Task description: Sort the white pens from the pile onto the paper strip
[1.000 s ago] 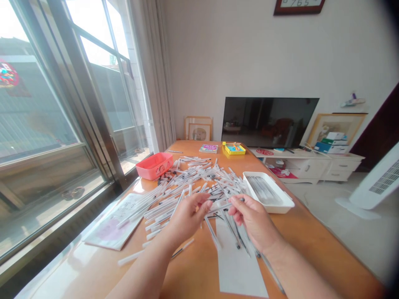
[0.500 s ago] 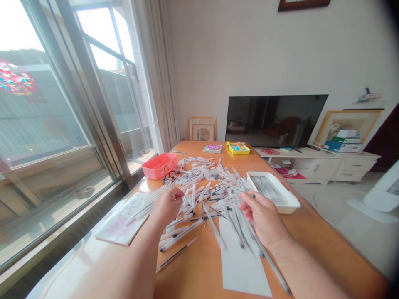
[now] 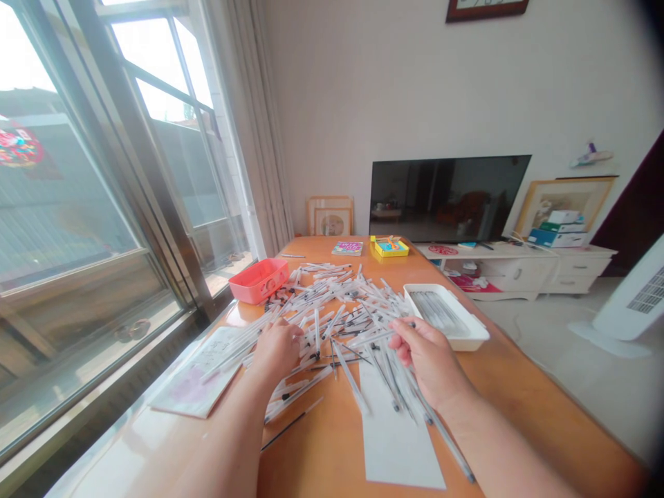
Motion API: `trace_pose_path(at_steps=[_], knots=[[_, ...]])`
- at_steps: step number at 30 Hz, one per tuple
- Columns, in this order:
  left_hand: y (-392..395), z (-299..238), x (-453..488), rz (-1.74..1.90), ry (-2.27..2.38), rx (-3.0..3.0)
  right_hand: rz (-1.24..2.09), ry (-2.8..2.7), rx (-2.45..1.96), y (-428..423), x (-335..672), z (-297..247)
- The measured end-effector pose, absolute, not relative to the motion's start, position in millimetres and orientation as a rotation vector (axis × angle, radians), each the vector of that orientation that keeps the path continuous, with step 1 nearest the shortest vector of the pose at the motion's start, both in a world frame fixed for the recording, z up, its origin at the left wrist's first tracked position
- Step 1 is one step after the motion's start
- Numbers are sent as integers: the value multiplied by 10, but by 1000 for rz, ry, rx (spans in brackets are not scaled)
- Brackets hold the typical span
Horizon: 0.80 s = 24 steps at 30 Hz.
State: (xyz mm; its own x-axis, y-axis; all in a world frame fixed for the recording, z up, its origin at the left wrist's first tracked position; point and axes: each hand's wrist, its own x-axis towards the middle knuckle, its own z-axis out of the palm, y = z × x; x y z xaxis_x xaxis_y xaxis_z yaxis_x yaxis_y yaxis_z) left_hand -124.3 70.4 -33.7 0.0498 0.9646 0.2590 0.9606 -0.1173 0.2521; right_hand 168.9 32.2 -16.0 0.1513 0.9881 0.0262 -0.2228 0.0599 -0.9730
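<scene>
A clear-barrelled pen (image 3: 374,337) is pinched between the thumb and fingers of my right hand (image 3: 429,356), its dark end by the thumb. My left hand (image 3: 277,349) rests at the left edge of a heap of pen parts (image 3: 332,294), fingers curled down; whatever they hold is hidden. Loose translucent barrels, black tips and dark thin refills make up the heap. Several pens lie across a white paper strip (image 3: 397,446) below my right hand. Beside my left wrist, more barrels rest on a booklet (image 3: 194,387).
A white tray (image 3: 469,340) containing pens stands right of the heap. At the left is a red-pink basket (image 3: 254,289). Toward the far table edge lie a colourful booklet (image 3: 346,248) and a yellow box (image 3: 390,250). A lone refill (image 3: 291,423) lies near the front.
My left hand has moved slightly left and down, its fingertips now less visible. My right hand still holds the pen. The whole view has shifted a little.
</scene>
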Motion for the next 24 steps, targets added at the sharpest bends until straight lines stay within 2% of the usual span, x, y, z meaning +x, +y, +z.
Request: trace_pose_path(at_steps=[5, 9, 14, 24], knots=[[706, -275, -1195, 896, 2026, 2120, 1171, -922, -1059, 318, 1709, -150], [611, -172, -993, 1214, 1551, 1639, 1207, -897, -985, 290, 1703, -98], [425, -64, -735, 1167, 1006, 1231, 1201, -902, -890, 237, 1667, -9], [361, -69, -641, 1081, 893, 1147, 1158, -978, -894, 197, 1641, -31]])
